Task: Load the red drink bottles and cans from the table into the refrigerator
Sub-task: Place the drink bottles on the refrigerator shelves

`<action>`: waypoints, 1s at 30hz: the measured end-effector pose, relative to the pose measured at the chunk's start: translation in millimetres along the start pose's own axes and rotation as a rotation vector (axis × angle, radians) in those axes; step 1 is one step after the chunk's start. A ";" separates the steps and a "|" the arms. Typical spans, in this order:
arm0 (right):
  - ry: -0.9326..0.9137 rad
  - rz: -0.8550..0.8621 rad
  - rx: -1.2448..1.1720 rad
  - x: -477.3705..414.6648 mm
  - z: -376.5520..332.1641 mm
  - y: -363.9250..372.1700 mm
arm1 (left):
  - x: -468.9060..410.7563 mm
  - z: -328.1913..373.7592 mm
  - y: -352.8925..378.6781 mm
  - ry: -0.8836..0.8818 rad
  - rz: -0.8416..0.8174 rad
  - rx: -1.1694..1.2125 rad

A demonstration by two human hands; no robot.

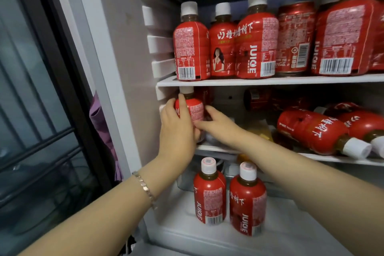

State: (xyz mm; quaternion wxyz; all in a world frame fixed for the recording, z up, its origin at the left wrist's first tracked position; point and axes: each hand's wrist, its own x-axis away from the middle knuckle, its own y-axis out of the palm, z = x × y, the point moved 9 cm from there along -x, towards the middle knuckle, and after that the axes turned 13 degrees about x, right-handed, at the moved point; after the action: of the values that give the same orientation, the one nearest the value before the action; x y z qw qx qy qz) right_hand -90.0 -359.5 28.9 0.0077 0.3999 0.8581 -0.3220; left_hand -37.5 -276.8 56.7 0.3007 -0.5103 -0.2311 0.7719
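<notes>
Placing step. Left hand (176,129) wraps an upright red juice bottle (195,110); right hand (218,124) lays fairly straight fingers on its right side. The bottle is at the middle shelf's (332,158) left end, with lying bottles (311,131) well right of the grip. Next move is probably to seat it and release.
</notes>
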 end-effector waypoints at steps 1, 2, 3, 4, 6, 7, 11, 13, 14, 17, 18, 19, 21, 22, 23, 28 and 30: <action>0.003 -0.033 -0.029 -2.7 -0.3 4.5 | -0.1 -3.3 -1.8 -0.017 0.003 0.048; 0.010 -0.070 -0.024 -4.9 1.2 8.9 | 0.7 -6.5 -3.9 -0.027 0.009 0.079; 0.019 -0.109 0.007 -5.7 4.2 12.1 | 1.7 -8.7 -5.7 -0.031 0.016 0.086; 0.024 -0.134 0.025 -6.6 7.7 13.0 | 1.9 -9.3 -8.1 -0.026 0.035 0.069; 0.039 -0.111 -0.058 -8.9 13.5 5.9 | 1.3 -6.8 -11.2 -0.009 0.082 0.029; 0.071 -0.056 -0.111 -11.1 19.8 -1.6 | 1.0 -5.5 -9.8 -0.011 0.090 0.034; 0.237 0.120 0.160 -26.4 45.8 -30.4 | -3.8 -6.9 -8.2 -0.048 0.098 0.048; 0.254 -0.001 0.289 -39.1 46.0 -22.1 | -9.3 -6.6 -9.2 -0.010 0.080 -0.088; 0.264 -0.069 0.314 -43.8 45.8 -14.3 | -11.1 -6.3 -8.6 0.017 0.055 -0.163; 0.239 -0.145 0.399 -56.9 44.3 -3.3 | -15.4 -6.6 -6.6 0.046 0.010 -0.262; 0.214 -0.154 0.425 -58.2 42.9 -1.0 | -14.8 -6.9 -6.5 0.050 0.004 -0.289; 0.184 -0.165 0.453 -58.1 41.8 -0.2 | -14.5 -6.3 -5.3 0.052 0.004 -0.314; 0.100 -0.185 0.487 -54.2 34.5 3.9 | -14.4 -5.5 -4.8 0.039 0.014 -0.322; 0.071 -0.189 0.491 -50.6 32.2 4.2 | -14.2 -4.0 -3.8 0.019 0.028 -0.304; 0.046 -0.197 0.493 -47.8 30.4 4.4 | -14.2 -3.4 -4.1 -0.008 0.049 -0.273; 0.107 -0.159 0.832 -49.9 50.7 -27.3 | -13.8 -3.3 -5.7 -0.056 0.125 -0.162; 0.213 0.075 1.071 -55.4 62.0 -67.5 | -14.9 -6.1 -6.0 -0.046 0.118 -0.187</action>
State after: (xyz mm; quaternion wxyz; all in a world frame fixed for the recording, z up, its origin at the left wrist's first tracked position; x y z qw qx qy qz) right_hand -114.1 -463.8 31.6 -0.2723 0.4084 0.5555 -0.6711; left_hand -26.1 -282.7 68.1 0.2006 -0.5308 -0.2788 0.7748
